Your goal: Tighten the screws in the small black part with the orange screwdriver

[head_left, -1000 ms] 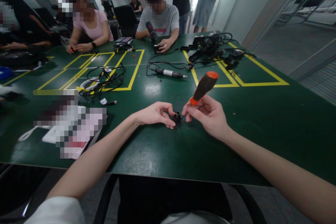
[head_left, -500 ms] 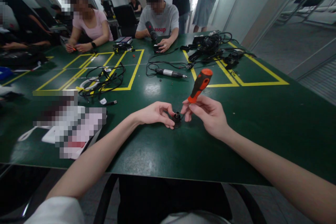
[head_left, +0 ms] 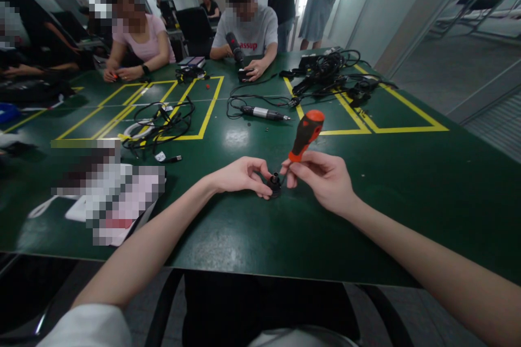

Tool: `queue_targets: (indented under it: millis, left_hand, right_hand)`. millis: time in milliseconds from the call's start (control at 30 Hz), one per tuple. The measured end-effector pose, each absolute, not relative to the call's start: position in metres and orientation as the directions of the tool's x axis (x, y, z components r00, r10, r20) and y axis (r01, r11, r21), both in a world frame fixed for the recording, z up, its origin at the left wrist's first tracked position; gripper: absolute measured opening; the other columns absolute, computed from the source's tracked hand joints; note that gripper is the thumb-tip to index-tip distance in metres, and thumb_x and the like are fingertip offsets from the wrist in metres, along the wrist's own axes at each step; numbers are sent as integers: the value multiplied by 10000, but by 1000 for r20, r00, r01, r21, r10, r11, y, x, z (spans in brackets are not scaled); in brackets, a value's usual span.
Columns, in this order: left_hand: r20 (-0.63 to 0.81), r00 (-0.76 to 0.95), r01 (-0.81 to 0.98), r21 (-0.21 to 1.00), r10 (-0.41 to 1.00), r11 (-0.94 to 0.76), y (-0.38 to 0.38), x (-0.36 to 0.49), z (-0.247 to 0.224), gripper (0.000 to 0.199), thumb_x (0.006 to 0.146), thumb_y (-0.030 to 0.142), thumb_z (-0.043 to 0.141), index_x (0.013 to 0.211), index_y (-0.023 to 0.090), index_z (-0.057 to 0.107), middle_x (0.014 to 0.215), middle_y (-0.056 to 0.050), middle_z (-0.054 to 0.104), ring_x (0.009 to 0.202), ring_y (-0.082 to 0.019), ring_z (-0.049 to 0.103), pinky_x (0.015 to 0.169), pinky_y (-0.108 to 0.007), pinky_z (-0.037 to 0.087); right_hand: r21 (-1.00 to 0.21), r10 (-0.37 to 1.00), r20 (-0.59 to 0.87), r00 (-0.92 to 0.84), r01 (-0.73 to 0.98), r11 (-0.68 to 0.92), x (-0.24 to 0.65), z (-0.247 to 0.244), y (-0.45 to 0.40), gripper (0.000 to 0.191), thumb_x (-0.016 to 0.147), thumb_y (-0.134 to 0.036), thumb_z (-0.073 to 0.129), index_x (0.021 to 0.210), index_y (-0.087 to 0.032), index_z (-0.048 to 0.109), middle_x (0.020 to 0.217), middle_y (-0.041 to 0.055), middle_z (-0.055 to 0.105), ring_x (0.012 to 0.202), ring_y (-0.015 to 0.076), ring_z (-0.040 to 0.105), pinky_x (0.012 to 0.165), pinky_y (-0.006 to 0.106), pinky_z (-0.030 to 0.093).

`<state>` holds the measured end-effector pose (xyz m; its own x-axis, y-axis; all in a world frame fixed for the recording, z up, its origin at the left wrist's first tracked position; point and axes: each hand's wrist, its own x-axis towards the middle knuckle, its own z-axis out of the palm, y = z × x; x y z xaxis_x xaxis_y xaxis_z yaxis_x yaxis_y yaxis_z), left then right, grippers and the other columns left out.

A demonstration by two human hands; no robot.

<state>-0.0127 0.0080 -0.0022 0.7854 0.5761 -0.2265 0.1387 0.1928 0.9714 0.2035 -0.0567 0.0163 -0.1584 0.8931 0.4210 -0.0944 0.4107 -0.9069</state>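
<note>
A small round black part (head_left: 275, 186) with a metal collar on top stands on the green table, pinched at its left side by my left hand (head_left: 244, 176). My right hand (head_left: 325, 176) grips an orange and black screwdriver (head_left: 306, 135) at the lower end of its handle. The handle tilts up and to the right. Its thin shaft slants down toward the right side of the black part; the tip is too small to make out.
Beyond my hands lies a silver and black electric screwdriver (head_left: 264, 113) with its cord. Cables (head_left: 325, 70) are heaped at the back right, others (head_left: 179, 119) at the left. Blurred flat items (head_left: 134, 200) lie left of my forearm. People sit across the green table (head_left: 228, 233).
The screwdriver's handle has shifted slightly left and down and stands a little more upright. My left hand and the black part are almost unmoved.
</note>
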Motion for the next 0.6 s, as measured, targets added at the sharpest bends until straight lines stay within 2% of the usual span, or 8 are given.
queue_targets:
  millis: [133, 300, 500, 600]
  left_hand:
    - [-230, 793, 133, 969, 564, 208, 9, -13, -1, 497, 629, 324, 990, 867, 130, 599, 746, -47, 791, 675, -140, 775, 663, -220, 595]
    - [-236, 796, 142, 968, 558, 206, 10, -14, -1, 496, 640, 333, 986, 887, 130, 607, 759, -56, 796, 698, -153, 784, 689, -240, 603]
    - [-213, 795, 124, 974, 569, 191, 10, -15, 0, 438, 662, 217, 947, 962, 127, 642, 831, -43, 797, 720, -132, 776, 708, -222, 585]
    - [-189, 798, 101, 978, 572, 182, 9, -14, 2, 462, 632, 146, 933, 1005, 132, 660, 909, -27, 787, 733, -123, 769, 709, -220, 575]
  right_hand:
    - [-900, 887, 434, -159, -127, 418, 203, 13, -57, 317, 895, -506, 796, 933, -202, 719, 745, 21, 761, 553, 137, 695, 557, 276, 618]
    - [-910, 902, 414, -126, -82, 406, 203, 15, -58, 307, 850, -456, 850, 818, -203, 678, 718, 18, 753, 538, 127, 675, 543, 258, 597]
    - [-911, 903, 413, -117, -41, 411, 203, 18, -57, 310, 795, -469, 888, 780, -198, 737, 668, 5, 712, 519, 139, 673, 516, 269, 594]
    - [-919, 912, 395, -115, -54, 391, 203, 16, -56, 326, 808, -493, 873, 830, -195, 743, 676, 16, 741, 528, 155, 694, 541, 297, 621]
